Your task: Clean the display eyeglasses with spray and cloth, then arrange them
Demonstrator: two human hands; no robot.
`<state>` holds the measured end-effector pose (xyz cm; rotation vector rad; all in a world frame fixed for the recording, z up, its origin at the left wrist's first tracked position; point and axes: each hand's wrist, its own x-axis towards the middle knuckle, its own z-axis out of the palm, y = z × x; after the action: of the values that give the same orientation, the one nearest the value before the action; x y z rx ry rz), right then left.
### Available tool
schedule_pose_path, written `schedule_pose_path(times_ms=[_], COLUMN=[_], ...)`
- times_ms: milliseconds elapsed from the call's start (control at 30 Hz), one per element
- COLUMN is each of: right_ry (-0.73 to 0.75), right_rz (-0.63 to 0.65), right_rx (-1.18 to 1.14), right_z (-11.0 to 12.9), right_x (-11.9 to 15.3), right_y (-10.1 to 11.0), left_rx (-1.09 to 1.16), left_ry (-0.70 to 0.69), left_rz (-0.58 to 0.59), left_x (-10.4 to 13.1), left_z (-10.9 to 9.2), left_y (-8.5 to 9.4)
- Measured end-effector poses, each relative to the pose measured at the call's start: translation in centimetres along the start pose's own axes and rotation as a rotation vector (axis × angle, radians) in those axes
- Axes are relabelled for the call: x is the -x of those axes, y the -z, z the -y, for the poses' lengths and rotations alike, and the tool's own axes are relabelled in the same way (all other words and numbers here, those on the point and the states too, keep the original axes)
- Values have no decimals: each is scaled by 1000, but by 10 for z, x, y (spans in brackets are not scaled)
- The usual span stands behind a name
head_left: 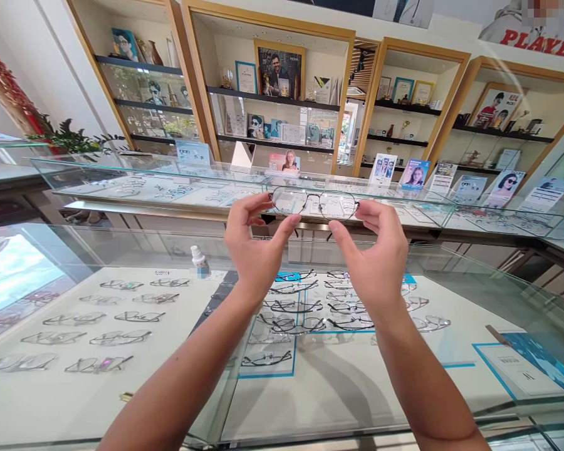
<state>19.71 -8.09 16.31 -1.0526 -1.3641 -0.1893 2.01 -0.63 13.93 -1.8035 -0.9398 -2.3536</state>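
Observation:
A pair of thin-framed round eyeglasses [313,203] is held up at the middle of the view, above a glass display case. My left hand [258,241] grips its left side, with the thumb at the lower rim and the fingers bent behind. On the other side my right hand [373,250] holds the right end of the frame between thumb and fingers. The dark temple tips hang below the lenses. Under my forearms, rows of eyeglasses [294,307] lie inside the case.
A small white spray bottle [199,260] stands behind the left part of the case [225,401]. Farther back are a second glass counter [169,190] with advertising cards [414,175], and wood-framed wall shelves [272,98]. A blue-edged leaflet [521,369] lies at right.

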Motion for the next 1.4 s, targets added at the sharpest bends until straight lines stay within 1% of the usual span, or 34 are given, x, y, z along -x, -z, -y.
schedule_pose_path(times_ms=[200,367,567,833,1033,1233,1400], right_ry=[-69,-131,-159,-185,-181,-157,-134], right_rz=[67,99,115,140,145,102,87], right_rx=[42,37,29,24,16,-17,-40], right_z=[-4,-6,-6,-6,-6,-5,-3], right_x=[-2,-4,-5,-5,-4,-4,-2], right_y=[1,1,1,2,1,-1,-3], left_rx=[-92,-127,-138,-139,-160,-125,-70], left_ry=[-59,-92,-102,-165,-143,-68,-17], left_rz=[-15,-12,4,3,15,78,79], left_x=[0,1,1,0,0,1,0], left_z=[-3,-6,-8,-10,-12,-12,-10], left_y=[1,3,5,8,7,5,3])
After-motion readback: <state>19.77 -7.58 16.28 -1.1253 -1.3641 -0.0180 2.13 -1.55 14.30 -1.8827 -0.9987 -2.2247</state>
